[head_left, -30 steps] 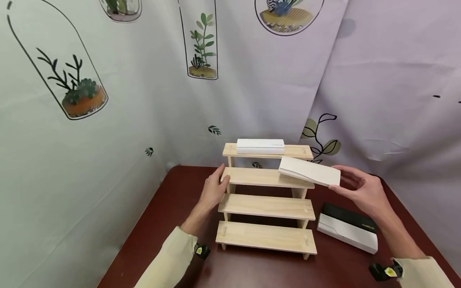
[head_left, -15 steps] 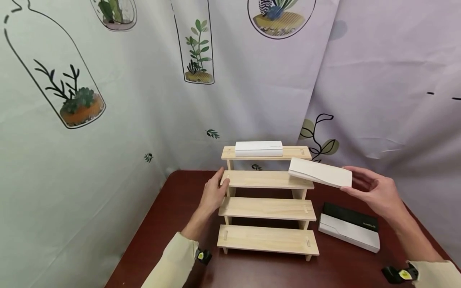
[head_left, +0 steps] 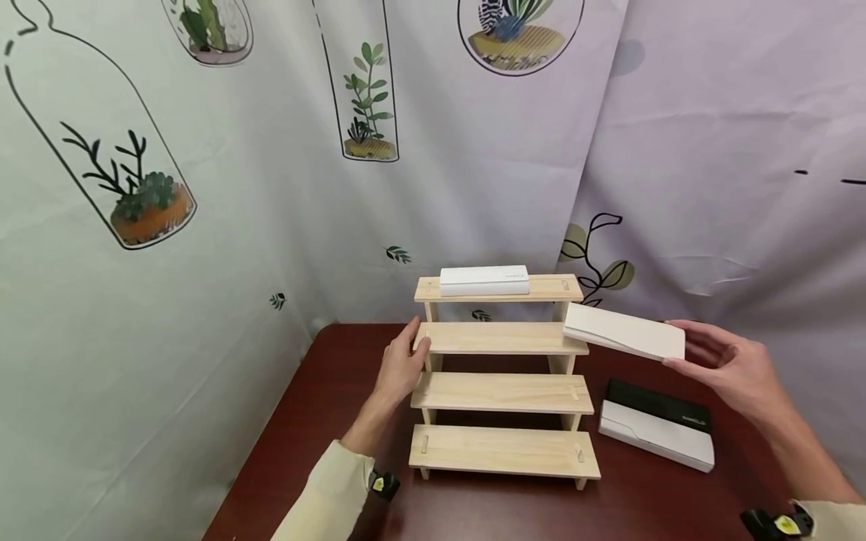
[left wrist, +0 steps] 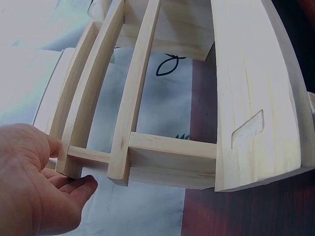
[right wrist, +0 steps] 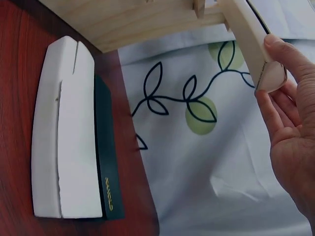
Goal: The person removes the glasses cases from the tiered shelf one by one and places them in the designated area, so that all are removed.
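A wooden four-tier stand (head_left: 501, 391) rises like steps on the table. My left hand (head_left: 398, 368) grips the left end of its second shelf from the top; the left wrist view has the thumb above and fingertips (left wrist: 88, 184) curled beneath that board. On the right, my right hand (head_left: 734, 372) pinches the end of a slim white glasses case (head_left: 625, 332) between thumb and fingers. This case is held tilted, its far end overlapping the right end of the second shelf; touching or apart, I cannot tell. Another white case (head_left: 483, 280) lies on the top shelf.
A white case with a dark green flap (head_left: 656, 424) lies on the dark red table (head_left: 501, 511), right of the stand and below my right hand. Behind the stand hangs a pale cloth (head_left: 433, 195) with printed plants.
My right hand has moved rightward with the white glasses case, away from over the second shelf. The left hand keeps its grip on the stand. The head view has shifted slightly.
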Action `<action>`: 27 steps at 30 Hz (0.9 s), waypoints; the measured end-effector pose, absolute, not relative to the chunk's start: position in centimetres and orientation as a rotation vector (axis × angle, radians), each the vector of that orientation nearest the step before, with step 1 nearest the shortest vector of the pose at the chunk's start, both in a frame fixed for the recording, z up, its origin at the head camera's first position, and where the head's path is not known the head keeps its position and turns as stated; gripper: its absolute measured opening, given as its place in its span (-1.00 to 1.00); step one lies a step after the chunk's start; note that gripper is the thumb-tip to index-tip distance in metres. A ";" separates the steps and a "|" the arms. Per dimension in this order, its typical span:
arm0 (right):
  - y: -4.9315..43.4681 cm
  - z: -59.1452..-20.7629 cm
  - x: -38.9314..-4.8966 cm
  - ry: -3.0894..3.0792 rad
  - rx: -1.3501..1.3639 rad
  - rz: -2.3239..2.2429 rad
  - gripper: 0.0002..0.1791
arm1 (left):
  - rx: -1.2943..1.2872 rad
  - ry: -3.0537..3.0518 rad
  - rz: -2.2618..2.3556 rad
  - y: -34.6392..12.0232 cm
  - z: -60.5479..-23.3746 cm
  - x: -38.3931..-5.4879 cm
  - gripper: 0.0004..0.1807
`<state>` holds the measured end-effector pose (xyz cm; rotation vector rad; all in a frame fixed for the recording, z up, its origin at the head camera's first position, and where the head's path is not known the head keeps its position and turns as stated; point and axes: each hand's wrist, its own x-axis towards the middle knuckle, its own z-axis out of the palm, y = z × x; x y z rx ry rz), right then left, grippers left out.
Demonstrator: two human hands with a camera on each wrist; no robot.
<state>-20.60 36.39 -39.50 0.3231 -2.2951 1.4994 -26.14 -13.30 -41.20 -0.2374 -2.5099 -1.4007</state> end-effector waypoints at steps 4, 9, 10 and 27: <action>37.2 -39.9 -20.5 -2.295 0.308 1.507 -0.36 | -0.237 -2.506 -1.394 -13.3 -41.2 -26.0 -0.36; 38.5 -40.8 -20.4 -2.295 0.246 1.512 -0.37 | -0.239 -2.507 -1.381 -13.2 -41.2 -26.0 -0.36; 38.8 -41.0 -20.4 -2.294 0.239 1.515 -0.36 | -0.239 -2.508 -1.379 -13.2 -41.2 -26.0 -0.36; 42.2 -45.2 -21.0 -2.354 0.094 1.561 -0.40 | -0.242 -2.511 -1.364 -13.4 -41.2 -26.3 -0.37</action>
